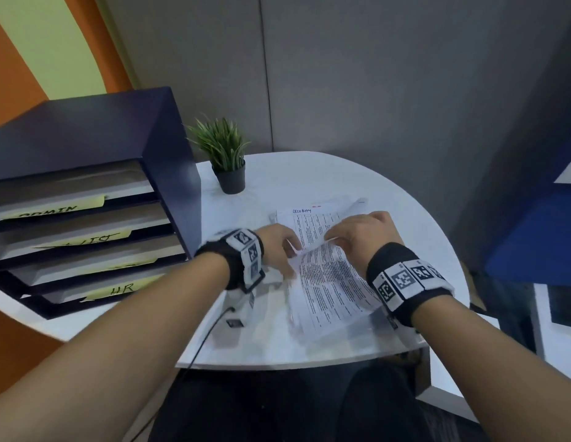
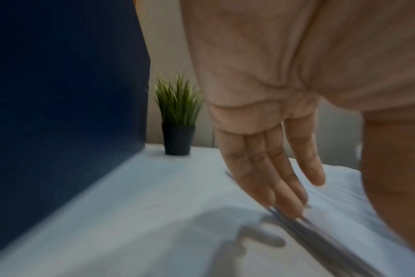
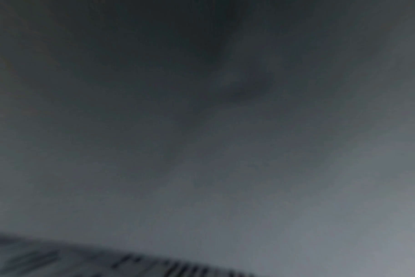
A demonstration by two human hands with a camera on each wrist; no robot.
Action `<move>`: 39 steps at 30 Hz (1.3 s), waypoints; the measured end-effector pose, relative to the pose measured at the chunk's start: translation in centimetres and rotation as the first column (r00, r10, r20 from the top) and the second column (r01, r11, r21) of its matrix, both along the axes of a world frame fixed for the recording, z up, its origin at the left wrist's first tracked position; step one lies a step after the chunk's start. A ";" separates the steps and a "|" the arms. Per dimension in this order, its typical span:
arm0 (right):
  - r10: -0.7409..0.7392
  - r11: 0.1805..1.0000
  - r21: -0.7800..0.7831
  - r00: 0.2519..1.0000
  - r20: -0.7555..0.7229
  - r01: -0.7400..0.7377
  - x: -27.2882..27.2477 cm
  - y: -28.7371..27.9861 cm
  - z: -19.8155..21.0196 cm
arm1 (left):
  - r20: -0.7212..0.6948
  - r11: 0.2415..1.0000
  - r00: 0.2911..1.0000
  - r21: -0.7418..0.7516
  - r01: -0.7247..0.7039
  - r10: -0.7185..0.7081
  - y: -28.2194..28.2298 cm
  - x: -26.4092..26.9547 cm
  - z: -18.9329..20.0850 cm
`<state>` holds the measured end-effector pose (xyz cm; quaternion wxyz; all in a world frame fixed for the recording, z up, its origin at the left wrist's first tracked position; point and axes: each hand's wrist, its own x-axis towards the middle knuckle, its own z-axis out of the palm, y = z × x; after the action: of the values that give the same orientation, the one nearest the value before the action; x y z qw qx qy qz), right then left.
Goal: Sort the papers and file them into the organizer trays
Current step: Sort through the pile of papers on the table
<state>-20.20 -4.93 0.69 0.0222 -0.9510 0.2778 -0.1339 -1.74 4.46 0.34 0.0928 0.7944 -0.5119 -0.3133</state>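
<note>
Both hands rest on papers point(image 1: 325, 275); top sheet point(image 1: 313, 218) reads "SECURITY".

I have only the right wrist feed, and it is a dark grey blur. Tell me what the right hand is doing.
Observer: The right hand pinches the far edge of the top printed white sheet, lifted off the paper stack.
Operator: Now report the left hand.
Observer: The left hand rests straight fingers against the stack's left edge.
Operator: Read me the sheet underneath.
Observer: The uncovered white sheet has SECURITY handwritten at its top.
</note>
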 end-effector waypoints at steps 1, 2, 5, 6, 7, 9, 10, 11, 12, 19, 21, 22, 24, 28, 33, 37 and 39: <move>0.003 1.000 -0.004 0.999 -0.051 -0.004 0.6 -0.3 -0.1 | 0.047 1.000 0.999 0.004 -0.009 0.009 -0.5 1.1 0.5; 0.003 1.000 -0.010 0.997 -0.081 -0.004 1.3 -0.7 -0.2 | 0.105 0.999 0.994 -0.024 -0.034 0.036 -1.2 2.1 0.9; 0.008 1.000 -0.028 0.992 -0.123 -0.012 3.3 -1.8 -0.4 | 0.298 0.985 0.942 -0.124 -0.122 0.154 -3.3 4.4 1.0; 0.014 0.999 -0.036 0.990 -0.137 -0.019 3.9 -2.0 -0.4 | 0.332 0.979 0.926 -0.148 -0.137 0.180 -4.0 4.8 0.8; 0.021 0.999 -0.044 0.987 -0.159 -0.028 4.4 -2.3 -0.4 | 0.337 0.976 0.921 -0.162 -0.148 0.196 -4.6 4.9 0.5; 0.035 0.998 -0.053 0.980 -0.196 -0.046 5.2 -2.5 -0.2 | 0.308 0.973 0.930 -0.172 -0.151 0.199 -5.7 4.8 -0.3; 0.041 0.997 -0.059 0.977 -0.208 -0.054 5.4 -2.5 -0.1 | 0.293 0.973 0.936 -0.182 -0.144 0.193 -6.1 4.6 -0.7; 0.046 0.996 -0.067 0.976 -0.212 -0.061 5.5 -2.5 -0.1 | 0.295 0.970 0.936 -0.200 -0.138 0.194 -6.2 4.5 -1.0; 0.049 0.995 -0.073 0.976 -0.213 -0.066 5.5 -2.6 -0.1 | 0.305 0.962 0.930 -0.235 -0.137 0.207 -6.5 4.4 -1.3; 0.051 0.996 -0.056 0.977 -0.209 -0.064 4.7 -1.8 -0.4 | 0.322 0.882 0.895 -0.450 -0.142 0.308 -4.2 3.0 -0.4; 0.044 0.997 -0.050 0.979 -0.200 -0.055 4.1 -1.4 -0.5 | 0.279 0.853 0.908 -0.504 -0.139 0.312 -2.9 2.1 -0.4; 0.035 0.998 -0.036 0.982 -0.183 -0.042 3.8 -1.2 -0.5 | 0.258 0.841 0.922 -0.528 -0.117 0.290 -2.2 1.7 -0.7; 0.013 1.000 -0.002 0.992 -0.129 -0.014 3.4 -0.9 -0.7 | 0.238 0.840 0.953 -0.542 -0.030 0.187 -1.0 0.5 -1.4; -0.011 0.997 -0.073 0.979 -0.202 -0.004 2.8 -0.7 -0.9 | -0.040 0.802 0.998 -0.594 -0.057 0.042 0.7 -1.9 -3.5; 0.012 0.985 -0.167 0.993 -0.114 -0.031 2.0 -0.5 -1.4 | -0.355 0.838 0.934 -0.497 -0.225 0.040 0.7 -0.9 -2.7; 0.054 0.998 -0.032 0.991 -0.124 -0.059 2.3 -0.6 -0.8 | -0.313 0.759 0.908 -0.508 -0.407 0.277 -1.1 2.3 -2.3; 0.051 0.999 0.011 0.981 -0.186 -0.050 2.6 -0.7 -0.6 | -0.173 0.745 0.901 -0.512 -0.428 0.398 -2.4 3.5 -2.7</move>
<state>-17.63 -5.59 0.12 0.0023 -0.9660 0.2549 -0.0430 1.79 2.09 -2.41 0.3922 0.8206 -0.3878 -0.1495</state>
